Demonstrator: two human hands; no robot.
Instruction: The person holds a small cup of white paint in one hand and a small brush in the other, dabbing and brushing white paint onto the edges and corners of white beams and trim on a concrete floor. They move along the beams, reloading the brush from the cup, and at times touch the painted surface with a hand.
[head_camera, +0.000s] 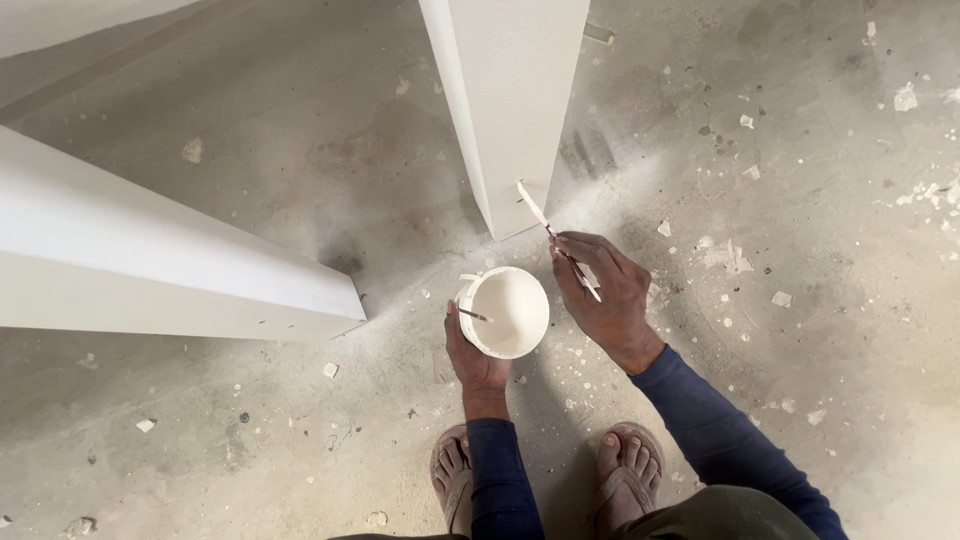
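1. The view looks straight down from a person's head at a dusty grey concrete floor (250, 170) speckled with small white flecks and chips.
2. The left hand (474, 355) is closed around the near side of a small round white pot (507, 312), thumb on its rim, holding it above the floor in front of the body. The inside of the pot looks white; whether that is paint or the bare pot cannot be told.
3. A short thin stick (472, 315) rests across the pot's left rim, just beside the thumb.
4. The right hand (603, 295) is curled shut on a thin brush (553, 235), pinched between fingers and thumb like a pen. The brush slants up and to the left.
5. The tip of the brush meets the bottom corner of a white painted panel (510, 100), which stands upright on the floor just beyond the hands.
6. A second white panel (150, 260) comes in from the left edge, its corner ending near the pot but apart from it.
7. Both forearms wear dark blue sleeves (720, 430).
8. At the bottom edge, two feet in open sandals (628, 475) stand on the floor, directly below the hands.
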